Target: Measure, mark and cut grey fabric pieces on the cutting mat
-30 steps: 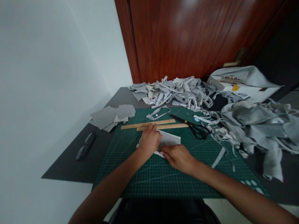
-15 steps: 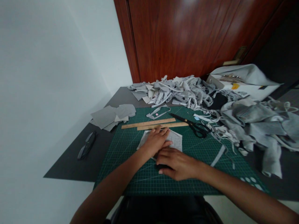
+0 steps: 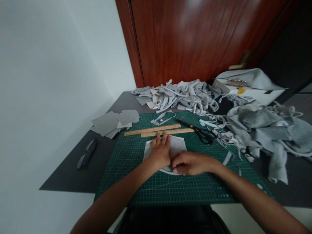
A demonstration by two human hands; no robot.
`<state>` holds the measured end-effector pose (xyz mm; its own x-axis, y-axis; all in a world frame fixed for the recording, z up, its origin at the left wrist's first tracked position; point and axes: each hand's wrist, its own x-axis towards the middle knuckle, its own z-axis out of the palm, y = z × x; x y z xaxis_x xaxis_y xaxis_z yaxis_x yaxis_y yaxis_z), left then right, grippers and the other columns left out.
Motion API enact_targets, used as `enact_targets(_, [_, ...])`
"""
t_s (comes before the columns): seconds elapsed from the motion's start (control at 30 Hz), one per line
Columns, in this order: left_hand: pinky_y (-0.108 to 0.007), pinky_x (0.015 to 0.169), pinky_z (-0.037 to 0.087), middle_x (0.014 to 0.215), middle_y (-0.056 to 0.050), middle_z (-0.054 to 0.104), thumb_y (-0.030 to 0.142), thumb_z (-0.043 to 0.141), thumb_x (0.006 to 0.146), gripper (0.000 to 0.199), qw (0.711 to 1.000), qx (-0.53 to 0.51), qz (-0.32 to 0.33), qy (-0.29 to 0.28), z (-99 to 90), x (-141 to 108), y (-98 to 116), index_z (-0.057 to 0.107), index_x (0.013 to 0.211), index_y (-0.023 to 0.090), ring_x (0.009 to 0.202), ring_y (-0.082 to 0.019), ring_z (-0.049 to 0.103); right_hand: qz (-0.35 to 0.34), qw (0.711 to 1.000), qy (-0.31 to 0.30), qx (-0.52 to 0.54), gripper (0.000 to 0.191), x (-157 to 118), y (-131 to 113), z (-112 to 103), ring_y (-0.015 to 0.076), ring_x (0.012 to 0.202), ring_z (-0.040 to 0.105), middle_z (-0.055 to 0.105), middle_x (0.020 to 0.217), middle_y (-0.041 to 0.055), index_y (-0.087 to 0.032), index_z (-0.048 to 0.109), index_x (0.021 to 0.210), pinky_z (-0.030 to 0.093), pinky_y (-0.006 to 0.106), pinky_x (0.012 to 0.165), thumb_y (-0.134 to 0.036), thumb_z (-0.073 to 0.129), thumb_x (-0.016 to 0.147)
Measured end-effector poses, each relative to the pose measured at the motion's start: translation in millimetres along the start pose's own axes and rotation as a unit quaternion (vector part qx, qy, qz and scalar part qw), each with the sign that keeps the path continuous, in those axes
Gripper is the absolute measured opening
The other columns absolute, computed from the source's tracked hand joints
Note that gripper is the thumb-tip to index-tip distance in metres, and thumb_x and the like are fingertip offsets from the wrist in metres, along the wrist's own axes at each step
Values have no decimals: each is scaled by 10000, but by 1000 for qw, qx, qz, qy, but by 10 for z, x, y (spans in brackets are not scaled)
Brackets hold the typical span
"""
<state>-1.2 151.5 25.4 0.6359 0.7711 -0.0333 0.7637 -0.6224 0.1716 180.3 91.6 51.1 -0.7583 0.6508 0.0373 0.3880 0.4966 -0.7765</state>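
Left hand (image 3: pixel 161 152) has swung to point straight away from me; right hand (image 3: pixel 190 162) has curled closer over the near edge of the grey cloth (image 3: pixel 179 144). Cloth flat on the green mat (image 3: pixel 119 182), below two wooden rulers (image 3: pixel 136 132). Left grip: fingers spread, pressing the cloth. Right grip: bent at its near edge; I cannot tell whether fabric is pinched. Dark bench (image 3: pixel 70 175) beneath; glasses (image 3: pixel 87 154) and grey fabric pieces (image 3: pixel 104 123) left, black scissors (image 3: pixel 191 126) right. Scrap heap (image 3: pixel 170 94) along the far side, before a reddish-brown door (image 3: pixel 180 45). White wall (image 3: pixel 53 84) left; white box (image 3: pixel 258 95) far right.
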Motion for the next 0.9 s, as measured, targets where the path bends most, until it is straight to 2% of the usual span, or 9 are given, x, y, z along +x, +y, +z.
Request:
enact_targets(0.03, [-655, 1214, 250, 1743, -217, 167, 559, 605, 940, 897, 1000, -1, -10, -7, -3, -8, 24, 289, 1648, 107, 1595, -504, 88, 19, 1000, 20, -1, 249, -16, 101, -68, 140, 652, 602, 688, 743, -25, -202, 748, 895, 477, 242, 646, -253, 540, 1024])
enact_targets(0.1, [-646, 1236, 215, 1752, -204, 135, 668, 517, 948, 950, 1000, -2, -25, -12, -6, -23, 68, 267, 1653, 83, 1602, -497, 32, 71, 976, 191, -70, 304, -51, 349, -210, 168, 665, 622, 695, 745, 2, -193, 740, 882, 507, 280, 680, -316, 515, 1045])
enact_targets(0.17, [-640, 1250, 193, 1755, -192, 131, 785, 422, 936, 1029, 999, -3, -31, -9, -7, -34, 98, 253, 1656, 69, 1604, -490, -5, 95, 916, 348, -175, 296, -89, 608, -335, 236, 918, 698, 758, 991, 91, -188, 745, 1042, 539, 370, 886, -269, 460, 1056])
enact_targets(0.2, [-640, 1253, 187, 1755, -190, 131, 825, 402, 920, 1071, 999, -2, -33, -8, -9, -36, 107, 248, 1657, 64, 1604, -488, -14, 92, 901, 365, -214, 315, -105, 721, -384, 268, 1079, 688, 748, 1147, 136, -183, 733, 1141, 521, 414, 984, -236, 436, 1054])
enact_targets(0.3, [-641, 1262, 177, 1755, -189, 115, 860, 407, 897, 1114, 999, 6, -38, -7, -23, -35, 122, 256, 1654, 55, 1610, -470, -10, 99, 889, 339, -292, 395, -122, 926, -452, 298, 1304, 617, 672, 1406, 171, -186, 658, 1356, 475, 487, 1080, -195, 422, 1039])
enact_targets(0.4, [-640, 1276, 149, 1749, -195, 122, 833, 401, 922, 1076, 999, 15, -39, -4, -33, -39, 135, 272, 1647, 48, 1623, -425, 31, 136, 882, 282, -352, 447, -88, 932, -443, 302, 1341, 600, 643, 1468, 181, -162, 576, 1468, 430, 500, 1100, -197, 412, 1054])
enact_targets(0.63, [-694, 1270, 112, 1735, -205, 192, 825, 406, 934, 1037, 998, 30, -44, 32, 46, -179, 111, 302, 1639, 71, 1618, -424, 102, 209, 855, 242, -408, 328, -45, 833, -484, 320, 1186, 631, 710, 1297, 176, -154, 702, 1264, 394, 460, 985, -252, 458, 1067])
enact_targets(0.73, [-727, 1256, 104, 1728, -208, 220, 861, 415, 908, 1060, 997, 34, -45, 44, 72, -322, 74, 320, 1636, 96, 1611, -444, 120, 210, 863, 240, -392, 313, -61, 891, -519, 328, 1162, 607, 698, 1254, 174, -160, 696, 1257, 388, 458, 952, -265, 471, 1067])
enact_targets(0.9, [-666, 1284, 130, 1723, -196, 249, 829, 459, 921, 1006, 997, 38, -29, 52, 66, -607, 51, 347, 1625, 119, 1614, -396, 166, 180, 886, 220, -366, 262, -100, 929, -554, 316, 1114, 589, 691, 1167, 150, -181, 699, 1134, 394, 446, 939, -252, 457, 1064])
